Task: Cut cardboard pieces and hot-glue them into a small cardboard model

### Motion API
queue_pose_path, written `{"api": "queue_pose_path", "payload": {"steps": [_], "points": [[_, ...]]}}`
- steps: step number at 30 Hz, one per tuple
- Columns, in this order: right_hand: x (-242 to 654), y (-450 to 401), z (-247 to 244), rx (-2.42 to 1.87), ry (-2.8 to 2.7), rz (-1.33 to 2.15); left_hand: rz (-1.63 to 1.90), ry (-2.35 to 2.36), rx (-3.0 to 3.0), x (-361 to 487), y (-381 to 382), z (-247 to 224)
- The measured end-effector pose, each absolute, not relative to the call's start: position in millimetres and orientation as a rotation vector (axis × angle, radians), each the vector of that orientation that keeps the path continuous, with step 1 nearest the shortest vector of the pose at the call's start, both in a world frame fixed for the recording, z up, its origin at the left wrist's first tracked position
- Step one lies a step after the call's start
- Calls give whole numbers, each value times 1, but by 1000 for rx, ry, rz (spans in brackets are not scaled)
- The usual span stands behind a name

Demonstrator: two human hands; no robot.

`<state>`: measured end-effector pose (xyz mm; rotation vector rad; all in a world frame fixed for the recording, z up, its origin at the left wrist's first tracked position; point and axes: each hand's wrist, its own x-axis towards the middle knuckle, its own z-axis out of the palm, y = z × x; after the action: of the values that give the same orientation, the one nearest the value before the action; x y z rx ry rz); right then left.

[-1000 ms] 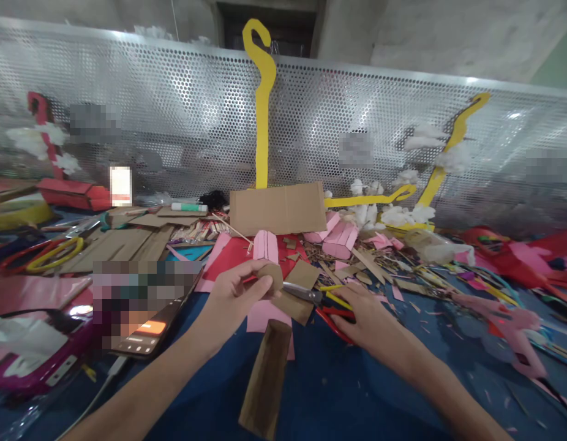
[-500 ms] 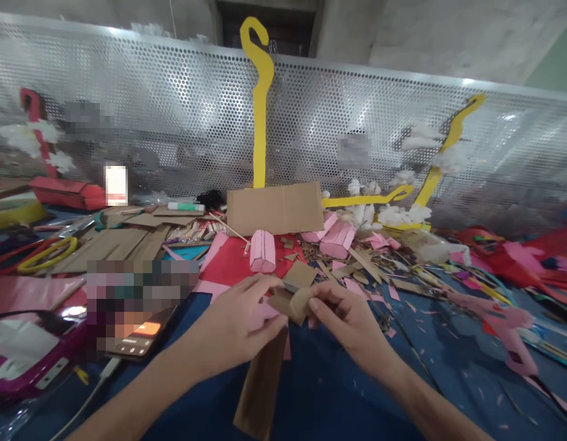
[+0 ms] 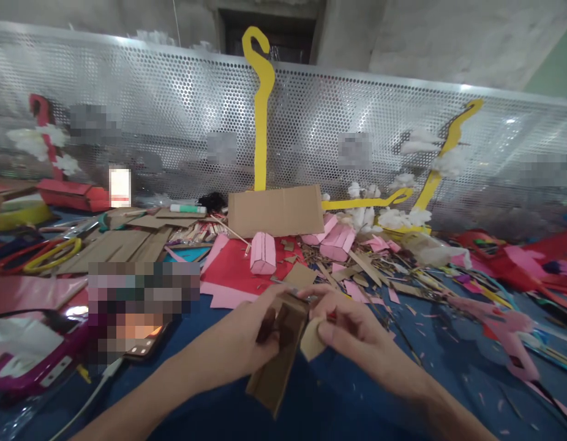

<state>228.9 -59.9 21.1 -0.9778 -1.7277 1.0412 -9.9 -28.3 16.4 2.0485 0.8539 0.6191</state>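
Note:
My left hand (image 3: pixel 253 327) is closed around a long folded strip of brown cardboard (image 3: pixel 278 361), whose lower end tilts down toward me. Between thumb and fingers, my right hand (image 3: pixel 348 324) pinches a small, pale cardboard piece (image 3: pixel 313 340) with a pointed lower end. This piece is held just right of the strip; whether the two touch I cannot tell. Beyond my hands, a pink faceted paper block (image 3: pixel 262 253) rests on a red sheet (image 3: pixel 226 263). Behind it, a brown cardboard panel (image 3: pixel 277 210) stands in front of a tall yellow hooked cutout (image 3: pixel 261 116).
A pink glue gun (image 3: pixel 506 334) lies at the right, its cord trailing forward. Cardboard scraps (image 3: pixel 370 263) litter the middle right. On the left are a lit phone (image 3: pixel 148 343), a white cable, scissors with yellow handles (image 3: pixel 54 254) and cardboard sheets (image 3: pixel 111 250). A perforated metal panel (image 3: pixel 173 116) stands behind.
The cardboard strip has been raised and turned in my left hand. My right hand has shifted slightly right and down with the small piece, which is now apart from its earlier spot.

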Motion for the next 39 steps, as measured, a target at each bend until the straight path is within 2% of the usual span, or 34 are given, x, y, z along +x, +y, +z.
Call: {"api": "queue_pose_path", "payload": {"steps": [4,10,15,20,24,29,34,39], "points": [[227,-63,25,-1061,-2082,780,729,833,1928,-6,-22,5],[229,-55,16,-1208,-1940,899,760,733,1794,-2,-25,7],[231,-46,5,-1263,-1858,769,735,632,1618,-8,-27,14],[230,-35,-3,-1212,-1497,955,935,691,2155,-8,-28,6],[223,-37,-5,-1223,-1511,920,1196,692,2462,-2,-28,1],[216,-40,-6,-1278,-1601,862,1376,565,2565,-2,-30,6],[223,-44,3,-1185,-1528,790,1446,748,2431,-6,-27,10],[220,-56,15,-1052,-1420,1040,1377,735,2390,-5,-22,5]]}}
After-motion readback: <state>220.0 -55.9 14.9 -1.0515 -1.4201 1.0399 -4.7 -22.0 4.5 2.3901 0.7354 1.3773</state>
